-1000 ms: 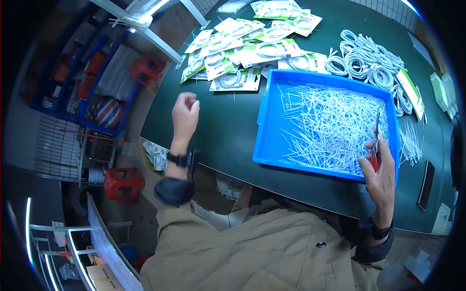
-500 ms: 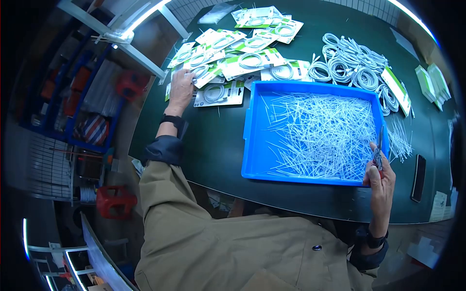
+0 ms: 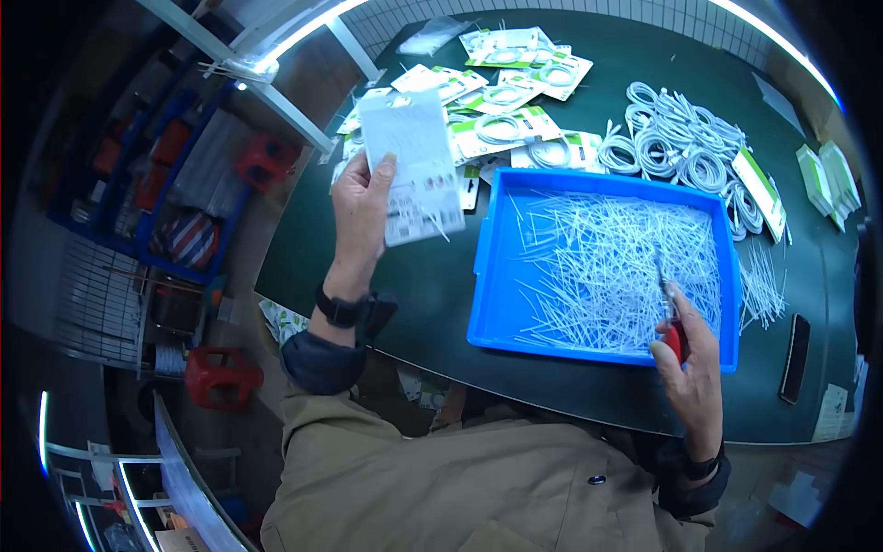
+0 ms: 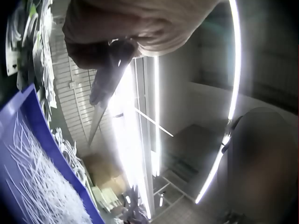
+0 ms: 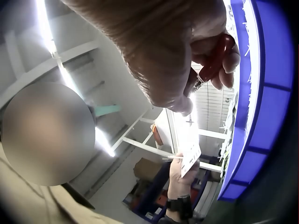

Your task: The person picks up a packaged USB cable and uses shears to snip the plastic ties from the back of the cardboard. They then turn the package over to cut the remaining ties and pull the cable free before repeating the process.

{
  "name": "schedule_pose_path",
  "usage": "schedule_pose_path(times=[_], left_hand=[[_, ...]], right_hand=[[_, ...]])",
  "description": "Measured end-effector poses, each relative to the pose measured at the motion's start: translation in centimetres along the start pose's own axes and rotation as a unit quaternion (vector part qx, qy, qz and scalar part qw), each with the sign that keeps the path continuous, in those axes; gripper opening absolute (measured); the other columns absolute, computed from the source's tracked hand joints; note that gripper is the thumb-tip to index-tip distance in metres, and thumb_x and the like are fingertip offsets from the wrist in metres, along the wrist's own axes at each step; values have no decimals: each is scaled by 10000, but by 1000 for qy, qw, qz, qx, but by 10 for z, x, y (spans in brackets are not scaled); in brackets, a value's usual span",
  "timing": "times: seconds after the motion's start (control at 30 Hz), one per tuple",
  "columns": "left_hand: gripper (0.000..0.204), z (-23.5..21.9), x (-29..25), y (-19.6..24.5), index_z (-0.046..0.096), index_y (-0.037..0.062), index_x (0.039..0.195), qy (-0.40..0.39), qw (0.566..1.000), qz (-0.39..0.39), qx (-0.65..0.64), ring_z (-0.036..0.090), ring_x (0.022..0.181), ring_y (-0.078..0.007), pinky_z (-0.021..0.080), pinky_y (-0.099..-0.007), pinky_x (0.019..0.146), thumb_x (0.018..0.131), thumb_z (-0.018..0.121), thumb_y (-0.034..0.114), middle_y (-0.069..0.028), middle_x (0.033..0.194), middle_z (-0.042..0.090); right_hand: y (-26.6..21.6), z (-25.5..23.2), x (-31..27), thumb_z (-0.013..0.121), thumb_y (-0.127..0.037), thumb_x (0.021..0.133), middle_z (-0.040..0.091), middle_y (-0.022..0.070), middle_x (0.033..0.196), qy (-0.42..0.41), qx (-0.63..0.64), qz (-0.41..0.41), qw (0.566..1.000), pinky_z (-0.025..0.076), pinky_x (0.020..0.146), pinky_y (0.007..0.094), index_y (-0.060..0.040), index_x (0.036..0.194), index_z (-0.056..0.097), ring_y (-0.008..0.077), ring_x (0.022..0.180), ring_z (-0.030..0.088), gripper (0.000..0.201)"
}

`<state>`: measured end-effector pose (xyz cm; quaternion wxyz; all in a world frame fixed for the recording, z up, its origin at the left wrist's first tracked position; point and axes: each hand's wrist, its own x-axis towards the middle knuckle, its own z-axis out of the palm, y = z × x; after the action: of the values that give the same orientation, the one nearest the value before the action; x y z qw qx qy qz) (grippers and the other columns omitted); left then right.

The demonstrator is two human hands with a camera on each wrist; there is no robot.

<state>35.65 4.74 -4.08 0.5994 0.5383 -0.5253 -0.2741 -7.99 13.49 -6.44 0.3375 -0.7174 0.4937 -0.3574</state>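
The left hand [image 3: 361, 210] pinches a white printed card [image 3: 411, 170] between thumb and fingers, held up over the table's left part, a thin white strip sticking out near its lower edge. In the left wrist view the card is seen nearly edge-on below the hand [image 4: 135, 25]. The right hand [image 3: 692, 368] grips red-handled cutters [image 3: 674, 340], their tip pointing away over the blue tray [image 3: 486, 313] of thin white strips [image 3: 616, 267]. The right wrist view shows this hand [image 5: 163, 51] curled round the red handle [image 5: 218, 58].
Carded cables [image 3: 501, 133] are heaped behind the left hand. Coiled white cables [image 3: 685, 138] lie behind the tray, with loose strips [image 3: 762, 285] and a phone [image 3: 795, 359] at its right. Green-white packs [image 3: 828, 184] stand at the far right. A red stool [image 3: 223, 377] is on the floor.
The left hand, first empty, reached to the pile of cards and has come back toward the body holding one. The right hand has moved leftward with the cutters, over the tray's near edge.
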Motion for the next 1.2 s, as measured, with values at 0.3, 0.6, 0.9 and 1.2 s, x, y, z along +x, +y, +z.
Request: schedule_pose_path(times=[0.3, 0.6, 0.9, 1.2], left_hand=[[546, 104, -126, 26, 497, -47, 1451, -48, 906, -280, -313, 723, 1136, -344, 614, -456, 955, 1107, 448, 374, -233, 1312, 669], [465, 146, -150, 35, 531, -28, 1393, -62, 946, -200, -249, 724, 1075, -242, 599, -374, 917, 1111, 465, 335, -176, 1260, 677], [418, 174, -160, 41, 536, -10, 1371, -75, 951, -181, -239, 726, 1005, -189, 594, -327, 867, 1124, 447, 316, -141, 1200, 686], [433, 205, -167, 33, 538, -10, 1374, -100, 938, -201, -263, 743, 982, -209, 612, -342, 862, 1129, 413, 324, -159, 1196, 701]], right_hand=[[-14, 7, -19, 864, -143, 818, 632, 146, 980, -44, -56, -69, 995, 530, 759, 399, -39, 1513, 540, 294, 849, 630, 774], [-5, 12, -31, 858, -196, 840, 598, 163, 990, -34, -109, -64, 991, 519, 737, 418, -14, 1499, 544, 310, 844, 611, 751], [-1, 18, -39, 870, -170, 815, 571, 144, 984, 25, -241, -102, 965, 526, 716, 387, 7, 1479, 566, 282, 866, 591, 752], [9, 15, -58, 857, -78, 799, 599, 132, 927, 43, -207, -32, 977, 517, 673, 406, -9, 1501, 546, 289, 781, 606, 771]])
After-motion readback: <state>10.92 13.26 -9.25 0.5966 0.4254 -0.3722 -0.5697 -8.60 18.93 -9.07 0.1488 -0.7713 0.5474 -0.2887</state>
